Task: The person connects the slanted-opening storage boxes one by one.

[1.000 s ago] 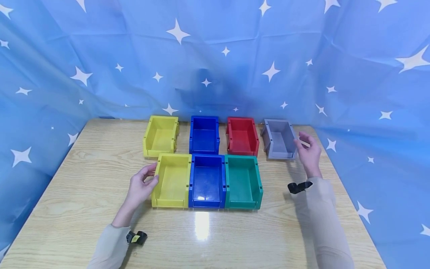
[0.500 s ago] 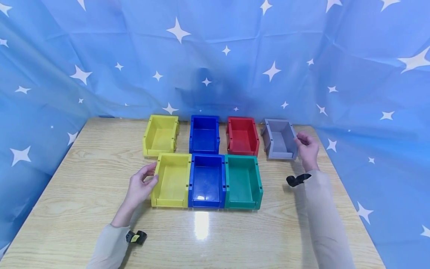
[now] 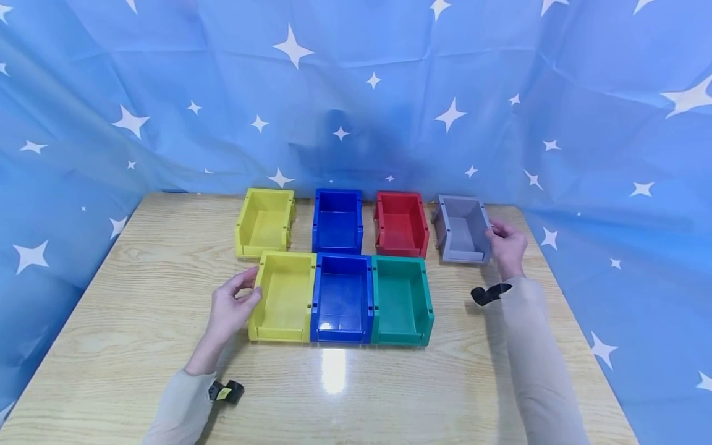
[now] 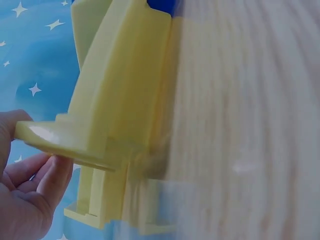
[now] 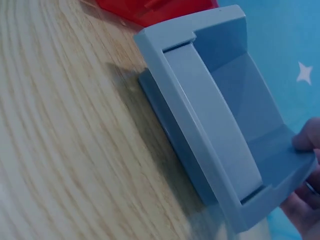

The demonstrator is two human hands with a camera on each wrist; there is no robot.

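My left hand [image 3: 232,308] is at the left wall of the front yellow bin [image 3: 283,296]. In the left wrist view, the thumb and fingers [image 4: 56,175] pinch that bin's projecting rim from both sides. My right hand [image 3: 508,247] pinches the right wall of a grey bin [image 3: 461,232] at the back right. The right wrist view has the thumb inside this wall and the other fingers outside it. Beside the front yellow bin stand a blue bin [image 3: 342,300] and a green bin [image 3: 402,296], packed side by side.
Behind the front row stand a second yellow bin [image 3: 266,222], a second blue bin [image 3: 337,222] and a red bin [image 3: 402,225], with gaps between them. The wooden table [image 3: 139,290] ends at a blue star-patterned curtain [image 3: 356,93].
My right hand has shifted slightly left and closer to the grey bin's right wall, its fingers drawn in. The left hand and the bins look the same.
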